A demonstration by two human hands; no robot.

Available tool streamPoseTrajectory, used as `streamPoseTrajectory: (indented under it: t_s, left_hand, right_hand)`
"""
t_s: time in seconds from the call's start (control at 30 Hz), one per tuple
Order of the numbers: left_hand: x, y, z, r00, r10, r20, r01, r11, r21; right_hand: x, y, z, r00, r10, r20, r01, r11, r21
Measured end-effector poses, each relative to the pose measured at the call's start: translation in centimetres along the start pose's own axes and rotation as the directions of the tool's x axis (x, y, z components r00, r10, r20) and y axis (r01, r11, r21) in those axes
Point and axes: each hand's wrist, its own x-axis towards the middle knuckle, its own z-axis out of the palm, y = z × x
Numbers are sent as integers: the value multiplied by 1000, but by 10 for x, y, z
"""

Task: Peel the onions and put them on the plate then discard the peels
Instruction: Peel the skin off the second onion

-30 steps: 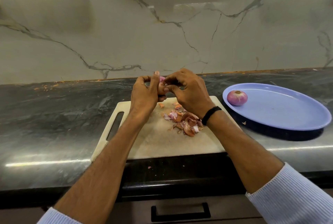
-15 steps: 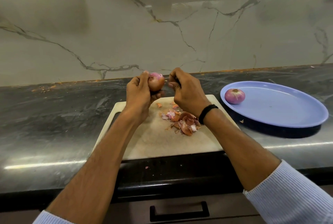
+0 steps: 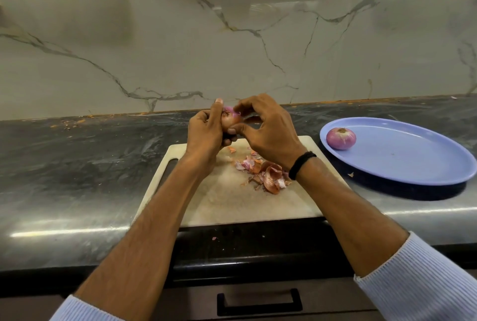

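Note:
My left hand (image 3: 206, 132) grips a small onion (image 3: 229, 120) above the far edge of the pale cutting board (image 3: 232, 204). My right hand (image 3: 268, 129) meets it from the right, thumb under the onion and fingertips pinching a purple strip of skin at its top. A heap of brown and pink peels (image 3: 265, 173) lies on the board below my right wrist. One peeled purple onion (image 3: 340, 138) sits at the left end of the blue oval plate (image 3: 413, 163) on the right.
The board and plate rest on a dark stone counter (image 3: 90, 160) backed by a marble wall. Small peel scraps lie by the plate's near rim (image 3: 350, 174) and on the counter's front edge. A drawer handle (image 3: 259, 302) is below.
My right hand, apart from the onion half a second ago, has come back onto it and pinches skin at its top. The left hand kept hold of the onion.

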Motion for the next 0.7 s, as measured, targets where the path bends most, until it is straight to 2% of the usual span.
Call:
streamPoseTrajectory:
  t_s: [0.13, 0.43, 0.6, 0.7]
  left_hand:
    - [2, -1, -1, 999, 39, -34, -36, 997, 75]
    - [-1, -5, 3, 994, 110, -16, -101, 954, 282]
    - [-3, -1, 3, 997, 76, -17, -69, 968, 241]
    - [-1, -1, 3, 998, 58, -33, -51, 982, 183]
  right_hand:
    - [1, 0, -1, 1000, 20, -2, -20, 999, -32]
    - [-1, 3, -5, 991, 80, 109, -76, 996, -39]
    - [-3, 1, -3, 987, 99, 123, -100, 995, 1]
    - [0, -3, -5, 983, 154, 104, -162, 985, 68]
